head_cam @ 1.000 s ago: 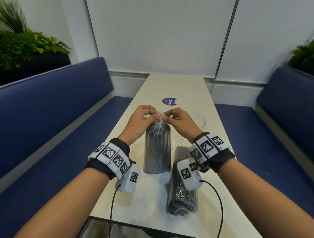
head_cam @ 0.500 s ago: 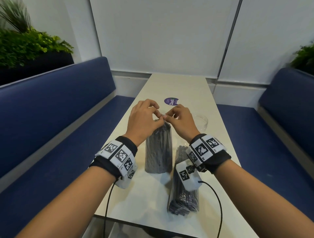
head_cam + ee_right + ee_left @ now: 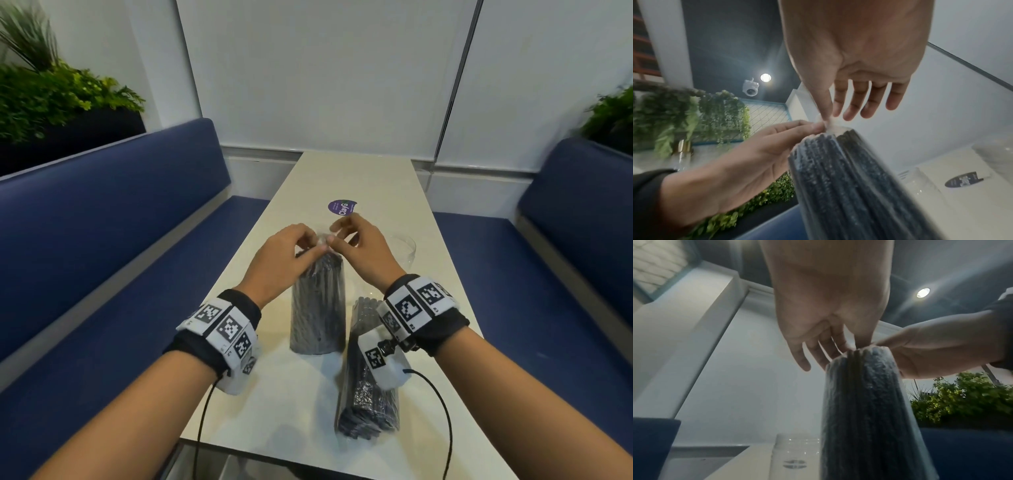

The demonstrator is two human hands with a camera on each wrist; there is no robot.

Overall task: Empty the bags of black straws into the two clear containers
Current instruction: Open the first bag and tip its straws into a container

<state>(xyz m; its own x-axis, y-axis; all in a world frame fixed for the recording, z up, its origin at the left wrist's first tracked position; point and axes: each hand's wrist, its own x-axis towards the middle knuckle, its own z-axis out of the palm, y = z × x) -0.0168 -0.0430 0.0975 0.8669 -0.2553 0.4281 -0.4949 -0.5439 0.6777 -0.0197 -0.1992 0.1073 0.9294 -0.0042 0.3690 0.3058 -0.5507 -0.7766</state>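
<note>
Early days: both hands, left hand (image 3: pixel 286 260) and right hand (image 3: pixel 363 250), pinching upright bag (image 3: pixel 318 308) top; second bag (image 3: pixel 368 394) sealed near-right, container (image 3: pixel 406 246) empty.

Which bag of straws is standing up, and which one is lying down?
The upright bag stands mid-table, its twisted top pinched by the left hand and right hand. The lying bag rests flat nearer the table's front edge, untouched.

long pale table (image 3: pixel 373 178) between blue benches (image 3: pixel 102 212); round purple sticker (image 3: pixel 342 207) mid-table. green plants (image 3: pixel 51 96) behind both backrests. ceiling light (image 3: pixel 923 292), white camera (image 3: pixel 750 89) overhead.
</note>
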